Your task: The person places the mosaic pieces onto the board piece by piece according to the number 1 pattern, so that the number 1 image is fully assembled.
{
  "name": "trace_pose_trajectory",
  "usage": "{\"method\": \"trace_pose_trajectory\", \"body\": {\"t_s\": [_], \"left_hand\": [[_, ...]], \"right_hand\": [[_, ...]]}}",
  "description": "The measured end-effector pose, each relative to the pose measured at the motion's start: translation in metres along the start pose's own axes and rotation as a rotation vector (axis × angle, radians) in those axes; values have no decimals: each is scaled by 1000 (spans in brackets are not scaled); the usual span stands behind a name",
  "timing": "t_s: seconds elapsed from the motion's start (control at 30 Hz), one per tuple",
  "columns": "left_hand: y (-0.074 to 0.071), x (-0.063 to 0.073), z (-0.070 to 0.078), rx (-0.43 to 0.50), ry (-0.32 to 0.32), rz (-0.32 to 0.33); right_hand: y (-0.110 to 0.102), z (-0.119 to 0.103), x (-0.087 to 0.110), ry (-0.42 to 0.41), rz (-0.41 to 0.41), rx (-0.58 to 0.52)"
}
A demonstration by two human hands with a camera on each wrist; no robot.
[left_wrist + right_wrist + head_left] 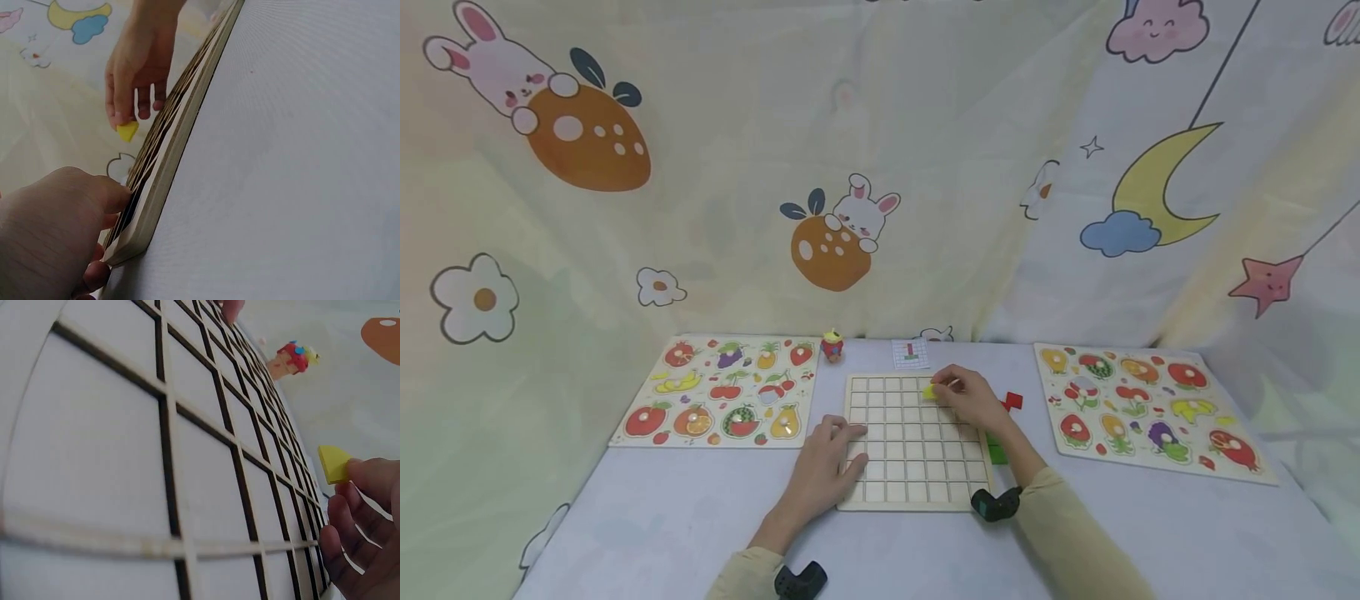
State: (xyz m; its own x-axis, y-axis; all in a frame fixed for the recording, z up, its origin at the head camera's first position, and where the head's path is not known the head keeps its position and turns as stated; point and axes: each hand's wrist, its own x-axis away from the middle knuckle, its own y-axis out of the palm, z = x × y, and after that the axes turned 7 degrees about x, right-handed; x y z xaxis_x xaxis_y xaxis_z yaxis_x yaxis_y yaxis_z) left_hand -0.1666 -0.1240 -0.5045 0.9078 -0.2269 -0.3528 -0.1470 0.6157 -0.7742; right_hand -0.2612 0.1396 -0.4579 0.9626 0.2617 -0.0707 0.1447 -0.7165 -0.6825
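Observation:
A pale wooden grid board (917, 507) lies flat on the white table, its square cells bare. My right hand (966, 402) pinches a small yellow piece (334, 464) between thumb and fingertips, over the board's far right part. This piece has a curved side and straight edges. My left hand (823, 462) rests at the board's left edge with fingers spread and relaxed. In the left wrist view, its thumb touches the board's frame. Red pieces (1014, 401) and green pieces (997, 451) lie to the right of the board, partly hidden by my right forearm.
A fruit puzzle board (711, 392) lies to the left and another fruit puzzle board (1150, 408) to the right. Behind the grid stand a small ice-cream-like toy (832, 345) and a pattern card (911, 354). A printed cloth (940, 167) hangs behind the table.

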Motion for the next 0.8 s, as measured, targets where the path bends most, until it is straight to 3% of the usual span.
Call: {"method": "trace_pose_trajectory", "body": {"t_s": [0.53,0.8], "left_hand": [[0,1,2,85,-9,5],[-3,0,5,132,-55,11]], "right_hand": [[22,-11,-10,20,-15,0],[31,-15,-14,-21,12,14]]}}
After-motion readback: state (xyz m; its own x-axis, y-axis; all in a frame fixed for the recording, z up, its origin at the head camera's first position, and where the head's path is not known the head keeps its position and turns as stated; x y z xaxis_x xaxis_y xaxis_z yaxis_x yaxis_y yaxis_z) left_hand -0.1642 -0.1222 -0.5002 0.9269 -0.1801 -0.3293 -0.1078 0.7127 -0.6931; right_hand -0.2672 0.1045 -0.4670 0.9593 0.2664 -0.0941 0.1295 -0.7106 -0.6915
